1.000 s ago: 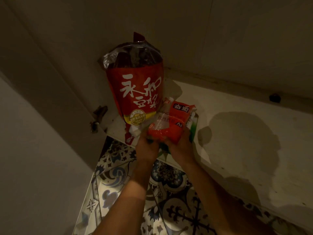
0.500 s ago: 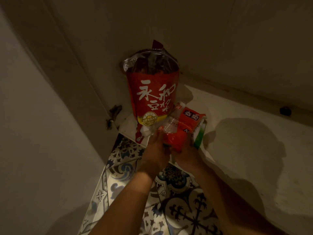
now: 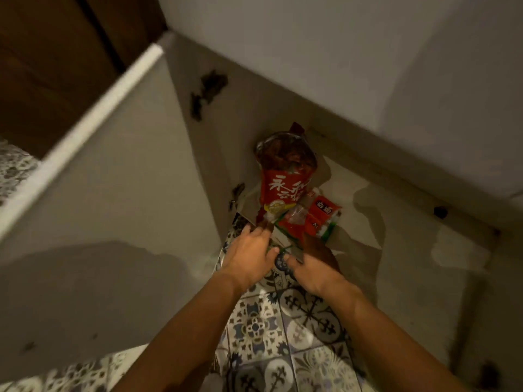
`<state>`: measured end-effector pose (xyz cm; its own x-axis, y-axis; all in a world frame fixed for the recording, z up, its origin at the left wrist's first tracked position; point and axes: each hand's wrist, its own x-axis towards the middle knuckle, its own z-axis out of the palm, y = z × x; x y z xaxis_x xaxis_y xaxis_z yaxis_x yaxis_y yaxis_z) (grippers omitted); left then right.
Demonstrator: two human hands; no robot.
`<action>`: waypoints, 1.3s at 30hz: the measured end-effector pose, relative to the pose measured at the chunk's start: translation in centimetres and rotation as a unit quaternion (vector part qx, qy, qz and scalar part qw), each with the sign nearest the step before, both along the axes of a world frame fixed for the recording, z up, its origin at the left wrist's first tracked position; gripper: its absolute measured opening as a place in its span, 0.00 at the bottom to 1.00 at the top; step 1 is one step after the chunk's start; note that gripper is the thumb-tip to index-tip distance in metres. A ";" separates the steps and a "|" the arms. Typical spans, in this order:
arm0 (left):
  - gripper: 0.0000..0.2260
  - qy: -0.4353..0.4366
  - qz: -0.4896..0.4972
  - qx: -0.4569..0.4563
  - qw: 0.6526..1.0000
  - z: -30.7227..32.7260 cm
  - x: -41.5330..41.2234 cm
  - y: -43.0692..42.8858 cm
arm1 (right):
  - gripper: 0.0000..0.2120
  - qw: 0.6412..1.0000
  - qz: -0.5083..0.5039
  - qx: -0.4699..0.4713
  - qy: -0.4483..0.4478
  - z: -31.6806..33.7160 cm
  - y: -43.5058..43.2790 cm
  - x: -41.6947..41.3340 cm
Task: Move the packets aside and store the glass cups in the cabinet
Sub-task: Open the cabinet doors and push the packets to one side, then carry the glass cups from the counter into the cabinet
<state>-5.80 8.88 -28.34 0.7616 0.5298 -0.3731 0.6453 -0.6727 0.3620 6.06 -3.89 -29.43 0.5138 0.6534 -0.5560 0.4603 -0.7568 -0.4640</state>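
A tall red bag [image 3: 285,179] with white characters and a clear top stands in the left front corner of the cabinet shelf [image 3: 418,250]. A small red and green packet [image 3: 321,217] leans against its right side. My left hand [image 3: 249,257] is at the shelf's front edge, fingers spread, fingertips just below the tall bag's base. My right hand [image 3: 315,268] is beside it, fingers apart and in shadow, just under the small packet. Neither hand holds anything. No glass cups are in view.
The open cabinet door [image 3: 113,179] hangs at the left, with dark hinges [image 3: 209,89] on the side wall. A small dark object [image 3: 440,212] sits at the shelf's back right. Patterned floor tiles [image 3: 285,335] lie below my arms.
Both hands have let go of the small packet and pulled back to the shelf edge. The packet now rests against the tall bag. My view has pulled back and tilted down.
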 end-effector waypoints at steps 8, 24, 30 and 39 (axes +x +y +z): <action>0.28 -0.011 -0.004 -0.026 1.000 22.6 -3.5 -5.0 | 0.34 0.999 0.027 0.033 -0.031 21.7 -4.6 -2.5; 0.19 -0.325 0.165 0.023 0.931 54.0 -3.5 -16.9 | 0.27 0.928 0.026 0.365 -0.069 57.9 -15.2 2.5; 0.13 -0.435 0.240 -0.094 0.863 58.7 0.9 -17.0 | 0.21 0.896 -0.059 0.440 -0.019 62.6 -15.8 7.0; 0.06 -0.473 0.208 -0.188 0.835 60.0 8.4 -10.3 | 0.18 0.888 -0.119 0.444 -0.006 62.6 -10.9 12.8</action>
